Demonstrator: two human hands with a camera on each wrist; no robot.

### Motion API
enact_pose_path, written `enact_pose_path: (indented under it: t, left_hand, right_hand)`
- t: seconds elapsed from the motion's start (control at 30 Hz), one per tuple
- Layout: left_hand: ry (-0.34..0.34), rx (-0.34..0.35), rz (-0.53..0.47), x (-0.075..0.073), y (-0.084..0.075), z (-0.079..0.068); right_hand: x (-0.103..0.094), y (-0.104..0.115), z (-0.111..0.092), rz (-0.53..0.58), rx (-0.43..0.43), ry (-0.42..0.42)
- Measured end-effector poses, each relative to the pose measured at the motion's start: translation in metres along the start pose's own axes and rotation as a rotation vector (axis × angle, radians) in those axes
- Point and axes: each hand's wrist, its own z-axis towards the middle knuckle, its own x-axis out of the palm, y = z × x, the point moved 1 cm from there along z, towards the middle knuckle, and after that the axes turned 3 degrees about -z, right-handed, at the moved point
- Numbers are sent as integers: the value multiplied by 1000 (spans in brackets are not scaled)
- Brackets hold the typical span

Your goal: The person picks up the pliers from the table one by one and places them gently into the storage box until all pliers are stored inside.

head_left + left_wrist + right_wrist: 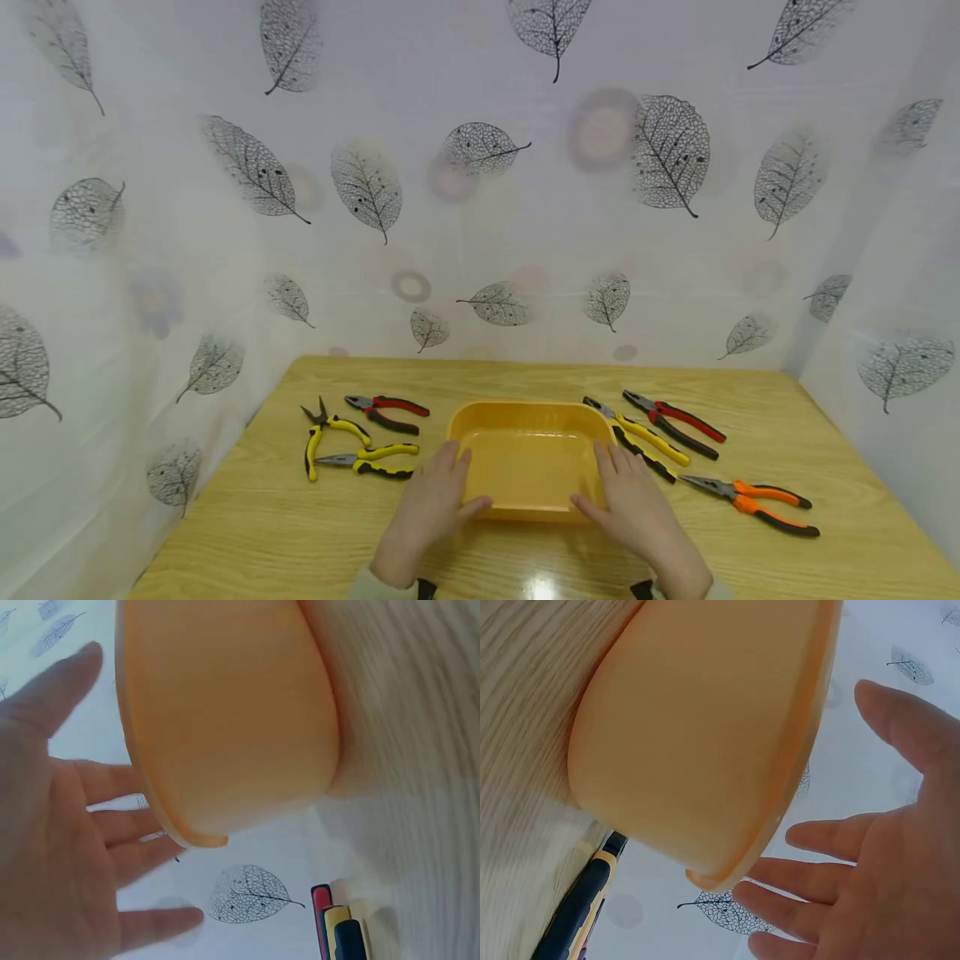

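The left hand (67, 840) was right beside the orange tub (225, 712), with its fingers (139, 825) spread out. Three of them went up to the tub's rim and partly hid behind it. The thumb (64, 690) and the little finger (161, 928) stuck out, apart from the tub. The tub stood on a wooden table (435, 825). Past the tub was a white cloth (262, 941) with dark leaves. Near the tub were some handles (349, 941), red, yellow and black.

The tray (534, 471) looks smooth, glossy plastic, and the table (255, 533) shiny, grained wood.
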Motion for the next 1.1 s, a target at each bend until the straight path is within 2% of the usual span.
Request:
enact_pose_path:
  t: [0.2,0.33,0.53,0.73,0.9,1.1]
  left_hand:
    - [-12,137,36,1,1,-3]
    - [-6,192,70,1,3,-5]
    - [-14,204,77,2,6,-10]
    - [4,212,63,1,8,-14]
    - [42,215,64,0,6,-16]
    - [99,190,75,1,6,-16]
  right_hand:
    - [-2,-5,1,-58,-19,-69]
    - [-2,-9,2,-62,-42,-107]
    - [-4,-18,4,-58,-69,-150]
    - [-7,-29,4,6,-99,-131]
    - [-8,-42,-2,18,-90,-134]
    - [-9,-64,-9,67,-62,-79]
